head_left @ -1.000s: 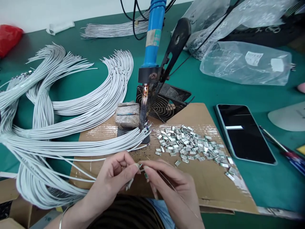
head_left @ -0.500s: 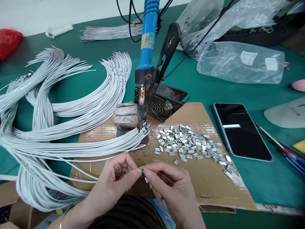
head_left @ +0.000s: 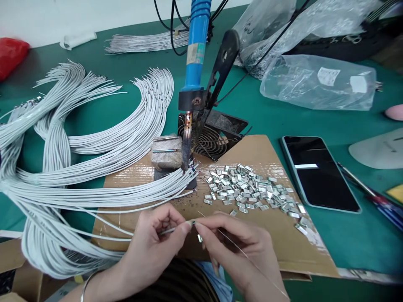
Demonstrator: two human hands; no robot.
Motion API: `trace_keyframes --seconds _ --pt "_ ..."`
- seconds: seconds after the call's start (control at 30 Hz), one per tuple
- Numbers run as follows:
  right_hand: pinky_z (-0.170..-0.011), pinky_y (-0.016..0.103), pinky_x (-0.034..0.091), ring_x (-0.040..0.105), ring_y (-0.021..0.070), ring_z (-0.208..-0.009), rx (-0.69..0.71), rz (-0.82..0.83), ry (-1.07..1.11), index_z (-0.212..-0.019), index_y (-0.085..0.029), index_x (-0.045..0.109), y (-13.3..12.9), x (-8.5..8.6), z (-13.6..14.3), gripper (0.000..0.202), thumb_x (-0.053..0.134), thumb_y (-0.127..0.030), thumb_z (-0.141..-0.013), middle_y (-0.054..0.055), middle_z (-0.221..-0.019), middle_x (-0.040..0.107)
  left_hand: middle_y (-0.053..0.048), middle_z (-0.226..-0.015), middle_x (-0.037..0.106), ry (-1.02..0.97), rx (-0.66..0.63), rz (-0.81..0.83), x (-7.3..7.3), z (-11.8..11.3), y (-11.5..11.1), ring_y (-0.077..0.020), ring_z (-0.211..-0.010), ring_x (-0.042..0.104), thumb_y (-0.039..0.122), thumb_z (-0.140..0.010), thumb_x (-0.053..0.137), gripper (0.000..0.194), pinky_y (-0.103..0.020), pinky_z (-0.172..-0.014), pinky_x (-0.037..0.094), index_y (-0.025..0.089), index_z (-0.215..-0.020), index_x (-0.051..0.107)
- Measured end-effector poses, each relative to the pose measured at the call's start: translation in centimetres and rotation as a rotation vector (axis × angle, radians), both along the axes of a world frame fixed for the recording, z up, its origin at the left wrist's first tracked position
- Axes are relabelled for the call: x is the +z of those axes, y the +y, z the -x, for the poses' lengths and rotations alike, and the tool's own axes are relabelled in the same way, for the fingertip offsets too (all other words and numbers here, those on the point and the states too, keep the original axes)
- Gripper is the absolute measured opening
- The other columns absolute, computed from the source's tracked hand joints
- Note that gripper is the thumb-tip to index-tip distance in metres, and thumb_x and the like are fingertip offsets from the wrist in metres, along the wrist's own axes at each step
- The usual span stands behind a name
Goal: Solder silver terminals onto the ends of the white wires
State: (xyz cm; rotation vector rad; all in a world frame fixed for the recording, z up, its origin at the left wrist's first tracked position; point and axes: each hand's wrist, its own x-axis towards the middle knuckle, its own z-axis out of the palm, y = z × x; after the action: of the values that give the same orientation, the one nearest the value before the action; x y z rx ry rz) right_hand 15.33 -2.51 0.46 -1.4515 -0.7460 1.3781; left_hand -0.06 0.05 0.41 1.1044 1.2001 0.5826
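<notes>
My left hand point(head_left: 162, 243) is closed, thumb and forefinger pinching the end of a white cable point(head_left: 167, 230). Right against those fingertips, my right hand point(head_left: 241, 251) pinches too, and a thin solder wire point(head_left: 242, 251) runs through it, its tip sticking out above the forefinger. A small metal connector piece point(head_left: 200, 238) shows under the right fingertips; how it is held is hidden. Beyond the hands, a blue-handled soldering iron point(head_left: 194, 71) is clamped tip down, next to the ends of a white cable bundle point(head_left: 135, 195).
Loose metal pieces point(head_left: 245, 188) are heaped on the cardboard point(head_left: 267, 235) to the right. Behind the iron are a small black fan point(head_left: 214, 138) and a cleaning sponge block point(head_left: 166, 157). A phone point(head_left: 319, 172) and plastic bags point(head_left: 317, 82) lie on the right; more cable bundles point(head_left: 56, 142) on the left.
Both hands have shifted slightly to the right, still pinching together. More of the cable at my left fingers and of the solder wire across my right hand now shows.
</notes>
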Motion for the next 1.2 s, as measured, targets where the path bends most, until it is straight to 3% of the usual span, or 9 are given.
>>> trace_keyframes --seconds 0.1,0.2,0.33,0.43,0.5,0.6,0.73,1.07,1.2 --pt "-0.047 0.019 0.029 0.038 0.0046 -0.048 -0.177 -0.088 -0.06 -0.076 -0.025 0.082 -0.8 -1.2 1.9 0.013 0.077 -0.03 -0.087 -0.003 -0.057 0.051 0.002 -0.062 0.047 -0.057 0.042 -0.016 -0.5 -0.1 -0.3 -0.0069 -0.055 0.037 0.048 -0.106 0.06 0.043 -0.019 -0.051 0.029 0.014 -0.08 0.054" --pt "-0.055 0.018 0.041 0.052 0.0056 -0.058 -0.264 -0.351 -0.32 -0.091 -0.029 0.08 -1.6 -2.5 3.0 0.013 0.073 -0.019 -0.094 -0.003 -0.068 0.06 0.002 -0.062 0.045 -0.122 0.069 0.018 -0.7 0.0 -0.6 -0.0054 -0.055 0.033 0.05 -0.106 0.061 0.046 -0.018 -0.05 0.027 0.013 -0.079 0.053" --pt "-0.065 0.023 0.054 0.064 0.0092 -0.065 -0.162 -0.702 -0.746 -0.109 -0.024 0.069 -1.6 -3.2 2.4 0.035 0.071 0.003 -0.087 -0.001 -0.079 0.069 0.001 -0.07 0.053 -0.17 0.101 0.039 -0.5 0.1 -0.4 -0.0029 -0.05 0.033 0.046 -0.104 0.067 0.037 -0.017 -0.046 0.026 0.012 -0.089 0.06" --pt "-0.069 0.024 0.058 0.065 0.0106 -0.067 -0.043 -0.755 -0.748 -0.113 -0.022 0.067 -1.1 -3.1 1.3 0.038 0.07 0.006 -0.087 0.001 -0.083 0.071 -0.001 -0.076 0.059 -0.208 0.161 0.028 -0.3 0.0 0.1 -0.0038 -0.058 0.043 0.04 -0.099 0.074 0.031 -0.014 -0.053 0.035 0.011 -0.093 0.063" --pt "-0.066 0.02 0.055 0.063 0.0081 -0.068 -0.003 -0.679 -0.599 -0.113 -0.025 0.073 -0.8 -2.9 0.9 0.034 0.069 0.001 -0.091 -0.001 -0.083 0.07 -0.002 -0.075 0.059 -0.204 0.181 0.027 -0.4 0.0 0.3 -0.0053 -0.064 0.048 0.035 -0.097 0.076 0.029 -0.012 -0.059 0.04 0.01 -0.089 0.064" --pt "-0.056 0.015 0.045 0.055 0.005 -0.06 -0.009 -0.346 -0.24 -0.105 -0.034 0.085 -0.7 -2.3 0.6 0.021 0.073 -0.019 -0.096 -0.003 -0.074 0.065 -0.001 -0.069 0.057 -0.199 0.224 0.01 -0.8 -0.2 0.1 -0.0051 -0.061 0.047 0.029 -0.095 0.076 0.023 -0.011 -0.058 0.04 0.01 -0.087 0.067" --pt "-0.049 0.017 0.034 0.043 0.0045 -0.05 -0.009 0.011 0.09 -0.096 -0.029 0.089 -0.3 -1.1 0.2 0.016 0.082 -0.04 -0.085 0.0 -0.063 0.059 0.0 -0.066 0.057 -0.165 0.251 -0.067 -1.0 -0.5 -0.5 -0.0058 -0.057 0.047 0.025 -0.094 0.075 0.017 -0.012 -0.053 0.039 0.012 -0.086 0.068" --pt "-0.053 0.019 0.037 0.044 0.0064 -0.055 -0.057 -0.165 -0.076 -0.09 -0.031 0.088 -0.3 -1.2 0.7 0.011 0.076 -0.031 -0.09 0.0 -0.065 0.058 -0.004 -0.067 0.065 0.034 0.21 -0.189 0.0 -1.2 0.0 -0.0082 -0.056 0.054 0.022 -0.088 0.071 0.014 -0.014 -0.05 0.042 0.012 -0.08 0.064" --pt "-0.048 0.015 0.033 0.042 0.0037 -0.05 -0.169 -0.021 -0.002 -0.087 -0.027 0.087 -0.2 -1.2 0.6 0.013 0.082 -0.039 -0.086 0.0 -0.06 0.054 -0.002 -0.066 0.062 -0.052 0.266 -0.155 -0.9 -1.0 -0.2 -0.0053 -0.055 0.051 0.022 -0.092 0.073 0.016 -0.011 -0.052 0.04 0.012 -0.082 0.067"
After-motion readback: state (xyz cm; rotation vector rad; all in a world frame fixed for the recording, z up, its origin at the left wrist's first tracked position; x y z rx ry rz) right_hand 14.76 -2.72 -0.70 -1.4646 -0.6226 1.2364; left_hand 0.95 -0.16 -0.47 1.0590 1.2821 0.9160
